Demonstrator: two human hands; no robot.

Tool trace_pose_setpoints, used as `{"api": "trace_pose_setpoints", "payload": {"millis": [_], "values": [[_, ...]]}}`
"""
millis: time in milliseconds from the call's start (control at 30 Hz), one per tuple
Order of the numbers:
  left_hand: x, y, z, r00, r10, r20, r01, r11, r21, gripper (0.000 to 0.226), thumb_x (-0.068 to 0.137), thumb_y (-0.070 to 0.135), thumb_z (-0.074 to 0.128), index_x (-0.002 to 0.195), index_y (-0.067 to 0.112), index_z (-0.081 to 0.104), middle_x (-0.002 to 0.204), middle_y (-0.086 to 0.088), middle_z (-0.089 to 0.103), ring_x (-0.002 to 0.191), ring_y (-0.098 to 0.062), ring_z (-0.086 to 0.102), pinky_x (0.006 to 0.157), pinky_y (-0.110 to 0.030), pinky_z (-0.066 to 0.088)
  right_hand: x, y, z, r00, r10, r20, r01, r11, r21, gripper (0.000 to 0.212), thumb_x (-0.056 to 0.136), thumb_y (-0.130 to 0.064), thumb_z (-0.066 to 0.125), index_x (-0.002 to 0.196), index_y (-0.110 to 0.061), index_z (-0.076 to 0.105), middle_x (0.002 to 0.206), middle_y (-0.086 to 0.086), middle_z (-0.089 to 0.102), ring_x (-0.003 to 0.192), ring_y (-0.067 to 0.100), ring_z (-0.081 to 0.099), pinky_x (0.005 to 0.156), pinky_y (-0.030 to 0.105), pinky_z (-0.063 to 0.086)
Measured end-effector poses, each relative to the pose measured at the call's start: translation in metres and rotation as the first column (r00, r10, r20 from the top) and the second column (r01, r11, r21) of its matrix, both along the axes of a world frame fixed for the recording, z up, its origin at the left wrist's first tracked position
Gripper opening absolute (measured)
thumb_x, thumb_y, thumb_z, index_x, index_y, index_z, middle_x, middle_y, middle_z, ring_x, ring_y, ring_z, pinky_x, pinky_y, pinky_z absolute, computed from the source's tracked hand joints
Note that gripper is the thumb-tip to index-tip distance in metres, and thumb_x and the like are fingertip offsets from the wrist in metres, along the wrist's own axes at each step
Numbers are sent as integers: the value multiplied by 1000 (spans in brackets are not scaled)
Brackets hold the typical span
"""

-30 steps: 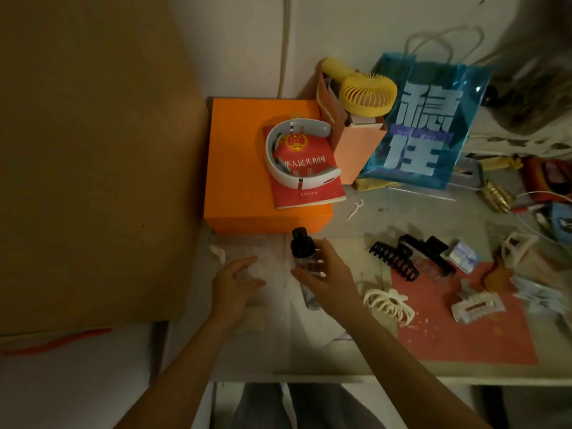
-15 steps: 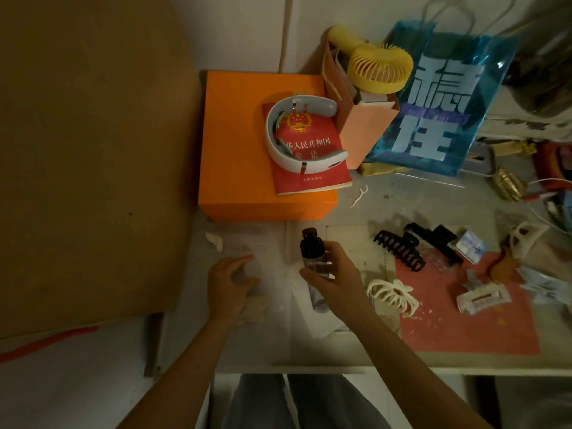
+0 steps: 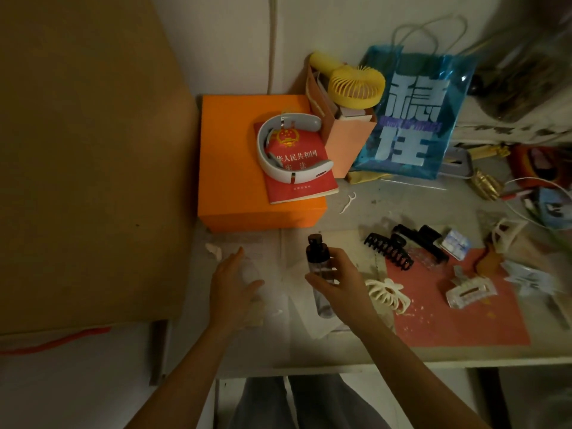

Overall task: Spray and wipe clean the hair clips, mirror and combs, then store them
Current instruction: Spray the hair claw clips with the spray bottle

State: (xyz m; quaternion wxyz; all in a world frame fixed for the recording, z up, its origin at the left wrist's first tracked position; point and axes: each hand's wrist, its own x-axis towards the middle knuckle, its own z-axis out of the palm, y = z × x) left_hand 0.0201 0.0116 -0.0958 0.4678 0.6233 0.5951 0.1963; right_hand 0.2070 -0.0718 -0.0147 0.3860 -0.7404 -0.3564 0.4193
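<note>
My right hand (image 3: 339, 281) grips a small clear spray bottle (image 3: 317, 258) with a dark pump top, held upright over the desk. My left hand (image 3: 230, 284) rests flat on a pale tissue or cloth (image 3: 257, 300) on the desk, fingers spread. Just right of the bottle lies a cream claw clip (image 3: 388, 294). Two black claw clips (image 3: 390, 250) (image 3: 421, 241) lie behind it. A clear rectangular clip (image 3: 470, 292) sits on the red mat (image 3: 464, 323). No mirror or comb is clearly visible.
An orange box (image 3: 235, 181) with a red booklet (image 3: 301, 168) and a white neck device (image 3: 291, 147) stands at the back. A yellow fan (image 3: 356, 86) and a blue bag (image 3: 411, 119) lean on the wall. A brown board (image 3: 89, 156) is at left, clutter at far right.
My right hand has kept hold of the spray bottle and drifted slightly toward me. The left hand has stayed on the tissue. The view has shifted a little.
</note>
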Motion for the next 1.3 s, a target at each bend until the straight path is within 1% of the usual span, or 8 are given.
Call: {"api": "trace_pose_setpoints", "payload": {"millis": [200,333,467,700,967,1067,1133,1300], "values": [[22,-8,37,984,-165,-70,173,976,129,77,73,46,74,139,18,44,142,-6,46,129,-25,42,105,-47,39,15,-26,23,992,-119,33,117,992,45,40,84,-14,69,118,-20,49,99,-13,58,88,2,58,65,6,46],[39,-13,45,977,-206,-64,213,966,145,76,76,35,75,140,14,41,144,-8,44,133,-25,39,109,-44,35,24,-39,27,983,-174,61,172,985,28,40,82,-18,71,114,-25,47,95,-11,58,85,4,58,64,11,46],[61,-23,49,925,-346,-155,368,918,145,78,80,44,68,145,20,32,152,-3,31,140,-22,28,113,-44,29,42,-63,30,969,-237,69,236,971,32,43,82,-18,72,119,-15,51,99,-1,61,86,11,61,69,22,52],[106,-43,50,889,-438,-135,452,886,103,78,79,47,68,144,25,32,151,3,33,138,-17,30,112,-36,31,90,-94,32,963,-240,120,236,971,43,45,80,-17,73,119,-15,50,99,-2,62,85,6,62,66,16,50],[169,-81,32,916,-375,-143,377,926,-13,82,80,42,71,146,26,25,156,0,23,142,-17,22,116,-34,21,165,-101,24,990,-92,106,92,996,6,44,84,-15,69,117,-30,43,90,-23,54,75,-4,58,60,5,45],[189,-93,25,897,-404,-180,397,915,-77,94,73,71,57,148,26,20,157,-1,19,143,-18,19,116,-34,17,198,-98,19,992,-17,125,18,1000,-6,42,83,-19,70,117,-25,45,90,-21,52,79,-6,52,60,3,42],[199,-99,18,901,-390,-191,383,921,-73,119,51,96,37,147,27,20,156,-2,21,142,-19,21,115,-34,19,217,-98,15,994,15,108,-14,1000,-11,40,83,-20,70,117,-18,49,96,-11,55,86,3,54,61,3,39],[215,-110,4,904,-371,-210,357,928,-106,140,33,104,25,148,25,17,155,-3,22,141,-20,23,113,-29,16,243,-104,6,995,90,34,-90,996,1,32,84,-14,68,108,-21,47,90,-19,52,81,-7,50,63,-2,37]]}}
